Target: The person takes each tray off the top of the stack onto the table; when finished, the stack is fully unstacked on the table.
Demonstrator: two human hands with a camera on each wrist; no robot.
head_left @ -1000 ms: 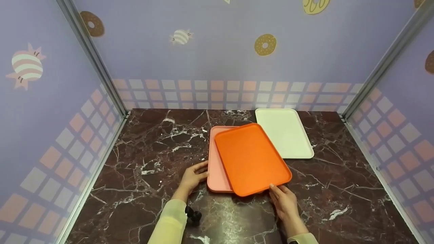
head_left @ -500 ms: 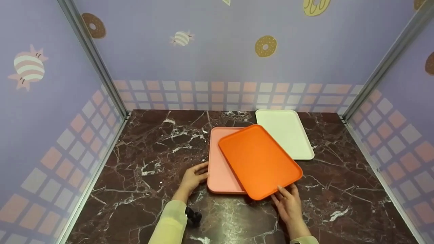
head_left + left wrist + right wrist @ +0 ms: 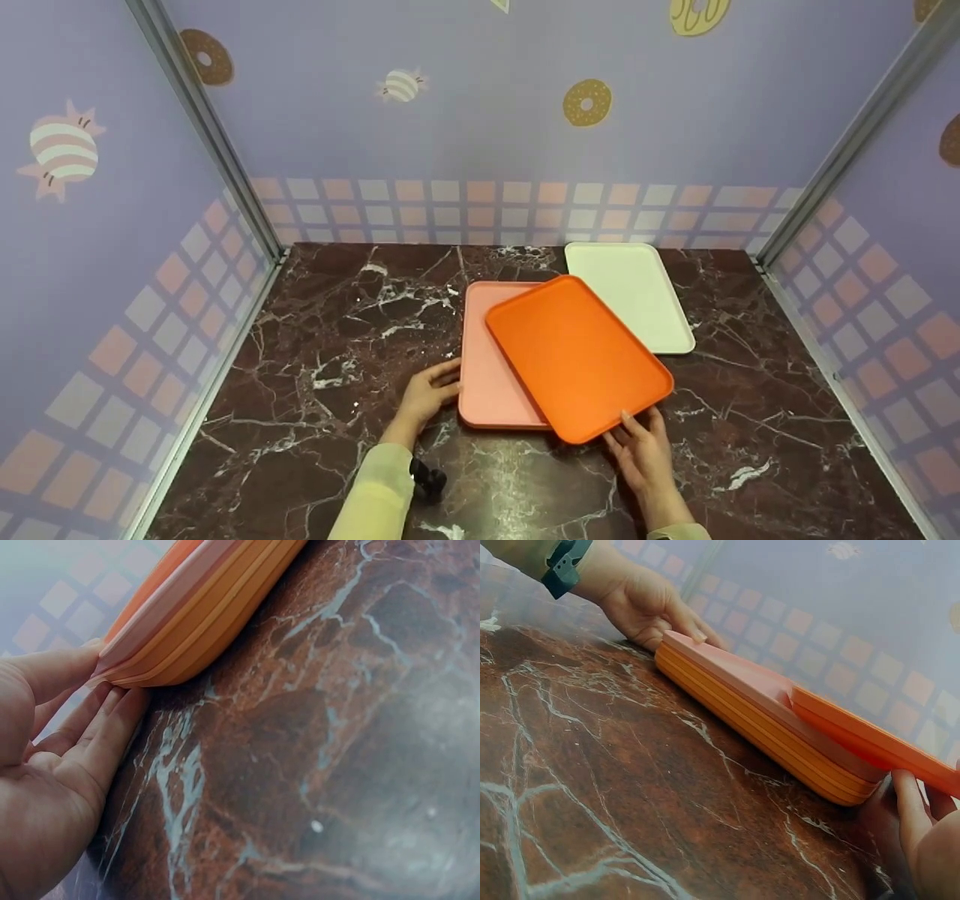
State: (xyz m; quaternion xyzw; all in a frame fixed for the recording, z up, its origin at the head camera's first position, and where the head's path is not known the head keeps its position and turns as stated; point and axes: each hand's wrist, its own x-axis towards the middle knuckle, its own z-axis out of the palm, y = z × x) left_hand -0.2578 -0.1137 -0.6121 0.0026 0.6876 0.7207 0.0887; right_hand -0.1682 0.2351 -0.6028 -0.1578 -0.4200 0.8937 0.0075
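Observation:
An orange tray lies askew, its near right corner jutting out, over a pink tray. The right wrist view shows several orange trays stacked under the pink one. My right hand pinches the upper orange tray's near edge, thumb above and fingers beneath; a gap shows between its raised near part and the pink tray. With fairly straight fingers, my left hand touches the left side of the stack near its front corner. A white tray sits behind and to the right, partly covered by the orange one.
The dark marbled tabletop spreads around the stack. A purple back wall and two side walls enclose it. A black strap device is on my left wrist.
My right hand has drawn the orange tray right and slightly toward me, turning it and baring more of the pink tray. It moved only slightly in the last half second. My left hand stays in place.

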